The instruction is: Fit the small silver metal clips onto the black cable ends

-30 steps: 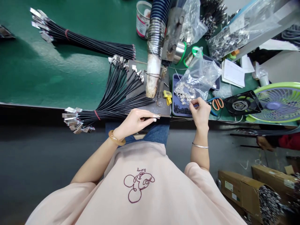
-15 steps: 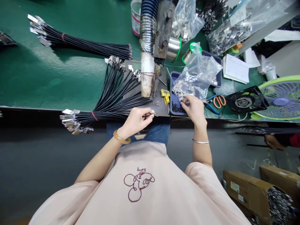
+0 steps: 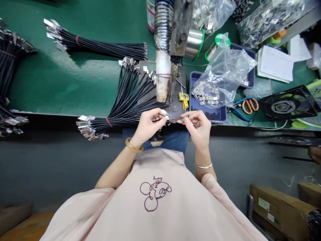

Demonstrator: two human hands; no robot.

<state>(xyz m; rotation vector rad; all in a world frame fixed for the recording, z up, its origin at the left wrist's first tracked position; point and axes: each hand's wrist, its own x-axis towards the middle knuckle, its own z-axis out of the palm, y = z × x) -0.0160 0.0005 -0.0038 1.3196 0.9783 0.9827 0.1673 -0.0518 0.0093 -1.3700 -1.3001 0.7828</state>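
My left hand (image 3: 152,124) pinches the end of a black cable between thumb and fingers at the table's front edge. Facing it, my right hand (image 3: 199,127) has thumb and forefinger closed on a small metal connector (image 3: 173,121) by the cable end; its details are too small to make out. Beside my left hand, a bundle of black cables (image 3: 125,115) with metal plugs fans over a dark plate (image 3: 184,72). A soldering iron (image 3: 172,83) in a clamp points down just above my hands. A yellow clip (image 3: 184,99) lies on the plate.
Right of the plate stands a blue tray (image 3: 223,115) with metal shells, small black parts and a plastic bag (image 3: 225,72). Orange-handled pliers (image 3: 249,106) and a black fan (image 3: 283,103) lie further right. Solder spools (image 3: 194,43), a wrapped hose (image 3: 163,73) and another cable bundle (image 3: 100,45) are behind.
My right hand has left the blue tray and moved left to meet my left hand at the cable end. The view has shifted, showing more cable bundles at the far left.
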